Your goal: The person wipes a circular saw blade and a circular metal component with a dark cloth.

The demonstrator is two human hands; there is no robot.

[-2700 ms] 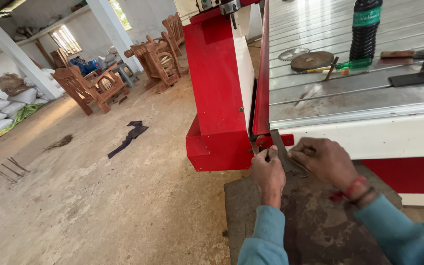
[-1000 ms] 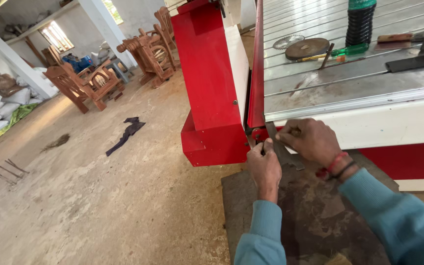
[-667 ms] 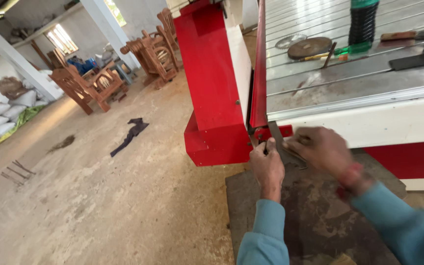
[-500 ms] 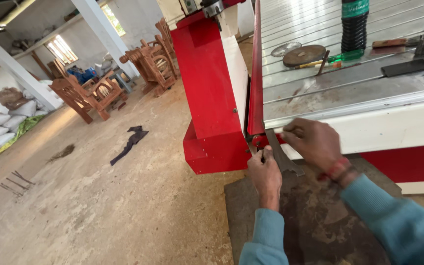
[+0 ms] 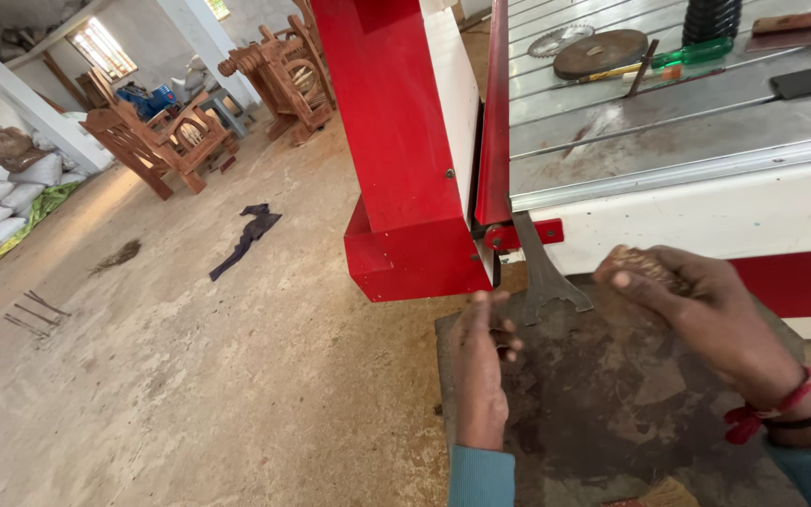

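The right hand (image 5: 696,310) is curled around something small and brown, and its fingers hide most of it, so I cannot tell what it is. The left hand (image 5: 481,361) has its fingertips bent in, and what they pinch is too small to see. Both arms run off the bottom edge. The dark bottle (image 5: 713,19) on the desk (image 5: 668,122) is cut off at the top. The red machine post (image 5: 391,122) is cut off too.

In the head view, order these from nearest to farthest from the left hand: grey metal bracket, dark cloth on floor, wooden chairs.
From the left hand:
1. Grey metal bracket, just above right, under the red machine.
2. Dark cloth, left on the floor.
3. Wooden chairs, far upper left.
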